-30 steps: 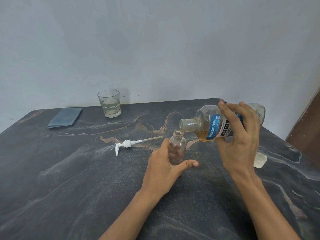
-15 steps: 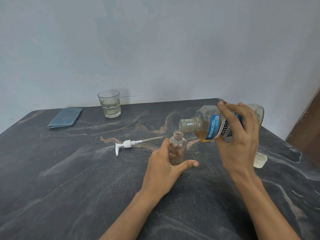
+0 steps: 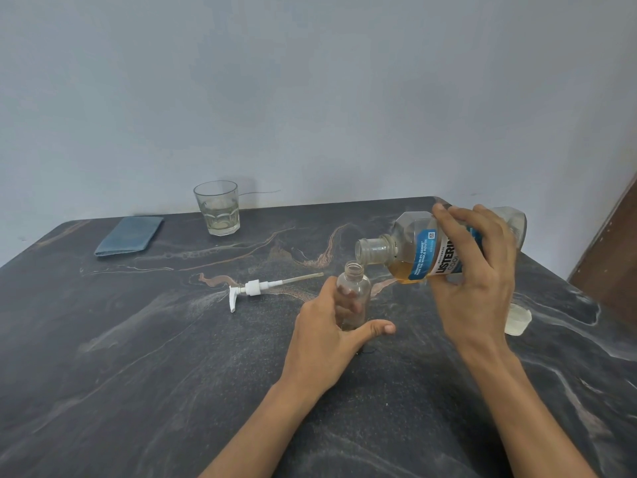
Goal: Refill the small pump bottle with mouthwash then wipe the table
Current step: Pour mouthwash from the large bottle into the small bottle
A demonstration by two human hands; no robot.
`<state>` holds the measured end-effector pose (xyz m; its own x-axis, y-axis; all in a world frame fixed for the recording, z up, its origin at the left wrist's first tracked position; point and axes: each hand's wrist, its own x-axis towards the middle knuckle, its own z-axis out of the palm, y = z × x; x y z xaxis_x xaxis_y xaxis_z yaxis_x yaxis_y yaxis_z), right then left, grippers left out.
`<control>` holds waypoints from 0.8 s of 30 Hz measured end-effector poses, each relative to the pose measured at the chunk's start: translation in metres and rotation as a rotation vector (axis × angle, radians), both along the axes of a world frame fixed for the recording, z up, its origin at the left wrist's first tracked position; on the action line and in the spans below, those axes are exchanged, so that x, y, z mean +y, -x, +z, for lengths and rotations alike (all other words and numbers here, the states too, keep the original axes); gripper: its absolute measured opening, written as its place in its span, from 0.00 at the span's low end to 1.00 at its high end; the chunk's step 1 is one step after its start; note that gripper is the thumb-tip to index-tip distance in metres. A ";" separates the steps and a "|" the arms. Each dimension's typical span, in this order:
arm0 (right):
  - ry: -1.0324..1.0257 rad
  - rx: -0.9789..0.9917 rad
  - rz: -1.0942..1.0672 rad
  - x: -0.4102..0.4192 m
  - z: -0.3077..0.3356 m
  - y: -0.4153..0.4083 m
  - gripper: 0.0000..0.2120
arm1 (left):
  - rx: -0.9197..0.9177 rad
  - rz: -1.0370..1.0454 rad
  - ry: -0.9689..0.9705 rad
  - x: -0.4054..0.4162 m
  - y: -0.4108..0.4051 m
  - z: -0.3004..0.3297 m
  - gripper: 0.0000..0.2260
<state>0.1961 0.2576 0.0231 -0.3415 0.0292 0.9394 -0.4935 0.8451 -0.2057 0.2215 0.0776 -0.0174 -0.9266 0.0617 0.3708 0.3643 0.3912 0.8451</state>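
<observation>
We grip the small pump bottle [image 3: 353,294] upright on the desk [image 3: 138,357] with our left hand [image 3: 327,343]. Our right hand [image 3: 472,270] clamps the tilted mouthwash bottle [image 3: 413,253], mouth just above the small bottle's neck. The pump head [image 3: 255,288] lies nearby.

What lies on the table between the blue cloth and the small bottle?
In the head view, the detached white pump lies between the blue cloth and the small bottle; otherwise that stretch is bare tabletop.

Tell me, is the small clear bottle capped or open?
Open. The small pump bottle stands upright with a bare neck; its pump head lies on the table, to the left.
</observation>
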 end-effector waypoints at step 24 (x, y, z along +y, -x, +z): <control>-0.008 -0.007 -0.001 0.000 0.000 0.000 0.41 | 0.017 0.005 0.008 0.000 0.001 -0.002 0.26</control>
<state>0.1959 0.2577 0.0232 -0.3476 0.0223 0.9374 -0.4914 0.8471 -0.2024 0.2203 0.0773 -0.0193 -0.9206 0.0601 0.3858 0.3764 0.3996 0.8358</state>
